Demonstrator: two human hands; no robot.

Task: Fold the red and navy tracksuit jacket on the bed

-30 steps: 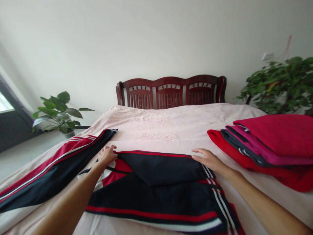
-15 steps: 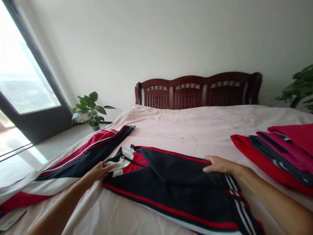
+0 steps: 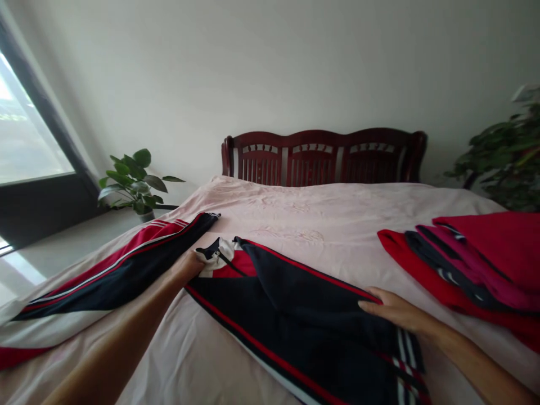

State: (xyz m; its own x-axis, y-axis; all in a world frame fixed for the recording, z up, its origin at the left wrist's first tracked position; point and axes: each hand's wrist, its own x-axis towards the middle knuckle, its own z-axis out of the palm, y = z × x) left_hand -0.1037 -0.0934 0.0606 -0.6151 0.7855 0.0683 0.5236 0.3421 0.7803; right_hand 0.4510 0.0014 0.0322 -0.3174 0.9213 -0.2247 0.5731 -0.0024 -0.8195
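Observation:
A navy track jacket (image 3: 291,315) with red piping and a white and red zip-neck lies folded lengthwise on the bed in front of me. My left hand (image 3: 192,266) is closed on its collar end; the fingertips are partly hidden. At the far right edge my right hand (image 3: 390,307) pinches the red-trimmed sleeve, thumb on top, above the white-striped cuffs. Left of the jacket a second navy, red and white track garment (image 3: 122,275) is spread out, partly behind my left forearm.
A stack of folded clothes (image 3: 485,247) in red, magenta and dark grey sits on the right of the pink bedsheet (image 3: 337,225). A dark wooden headboard (image 3: 314,163) stands behind. Potted plants flank the bed, one (image 3: 137,180) on the left and one (image 3: 506,152) on the right.
The view has turned slightly right. Both hands keep hold of the jacket; its collar end has shifted a little away from me, so the jacket lies more slanted.

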